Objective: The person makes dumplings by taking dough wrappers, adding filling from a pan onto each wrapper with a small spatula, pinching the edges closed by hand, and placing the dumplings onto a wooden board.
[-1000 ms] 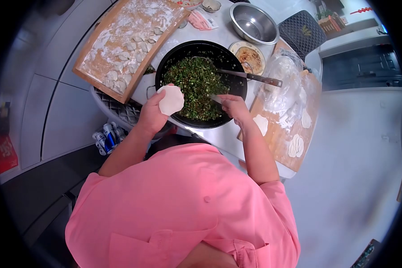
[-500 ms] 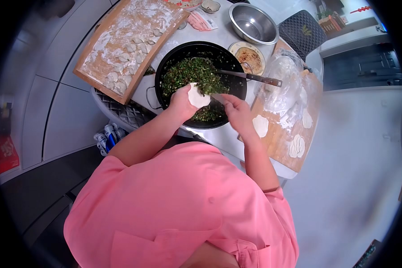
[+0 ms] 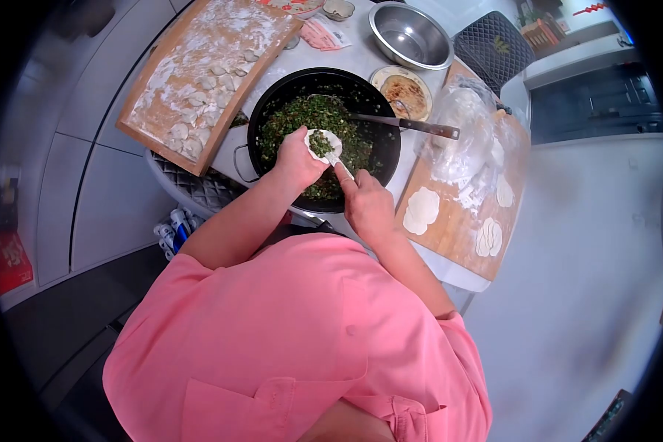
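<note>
Over the black pan (image 3: 387, 158), my left hand (image 3: 299, 160) holds a round white dough wrapper (image 3: 335, 140) with green filling on it. My right hand (image 3: 368, 206) grips a small pale spoon or spatula (image 3: 343, 168), its tip at the filling on the wrapper. Chopped green filling (image 3: 309, 109) lies in the pan below. A long-handled utensil (image 3: 412, 124) rests across the pan's right rim. More flat wrappers (image 3: 421, 210) lie on the wooden board (image 3: 449, 236) to the right.
A floured wooden board (image 3: 177, 81) with several dumplings (image 3: 191, 136) is at the upper left. Behind the pan are a steel bowl (image 3: 411, 35) and a plate with a browned flatbread (image 3: 404, 94). A clear plastic bag (image 3: 457, 136) lies on the right board.
The wrapper in my left hand has moved right over the pan, and filling now lies on it. My right hand has brought the small utensil from the pan to the wrapper.
</note>
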`<state>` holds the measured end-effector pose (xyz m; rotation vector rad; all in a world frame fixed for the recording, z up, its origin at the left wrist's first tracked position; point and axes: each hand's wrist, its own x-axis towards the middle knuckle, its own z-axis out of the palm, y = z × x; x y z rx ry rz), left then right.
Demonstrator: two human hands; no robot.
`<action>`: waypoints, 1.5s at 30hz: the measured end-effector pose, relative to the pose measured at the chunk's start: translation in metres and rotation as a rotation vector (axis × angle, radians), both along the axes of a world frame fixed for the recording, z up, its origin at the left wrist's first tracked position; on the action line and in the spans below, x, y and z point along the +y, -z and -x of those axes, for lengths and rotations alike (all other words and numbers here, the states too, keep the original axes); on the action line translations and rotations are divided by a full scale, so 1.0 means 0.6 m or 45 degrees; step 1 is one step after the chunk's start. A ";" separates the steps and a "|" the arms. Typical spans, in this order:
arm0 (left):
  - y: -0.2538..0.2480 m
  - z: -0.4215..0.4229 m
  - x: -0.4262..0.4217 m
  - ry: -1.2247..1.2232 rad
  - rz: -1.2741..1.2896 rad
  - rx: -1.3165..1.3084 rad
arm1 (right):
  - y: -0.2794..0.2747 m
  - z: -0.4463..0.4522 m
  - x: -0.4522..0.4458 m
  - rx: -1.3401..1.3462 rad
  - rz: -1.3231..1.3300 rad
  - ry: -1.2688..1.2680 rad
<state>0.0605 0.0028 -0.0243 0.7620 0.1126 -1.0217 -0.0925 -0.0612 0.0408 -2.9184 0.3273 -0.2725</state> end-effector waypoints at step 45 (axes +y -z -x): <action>-0.030 -0.052 0.089 -0.287 0.130 0.262 | 0.064 -0.035 -0.086 -0.026 -1.761 0.692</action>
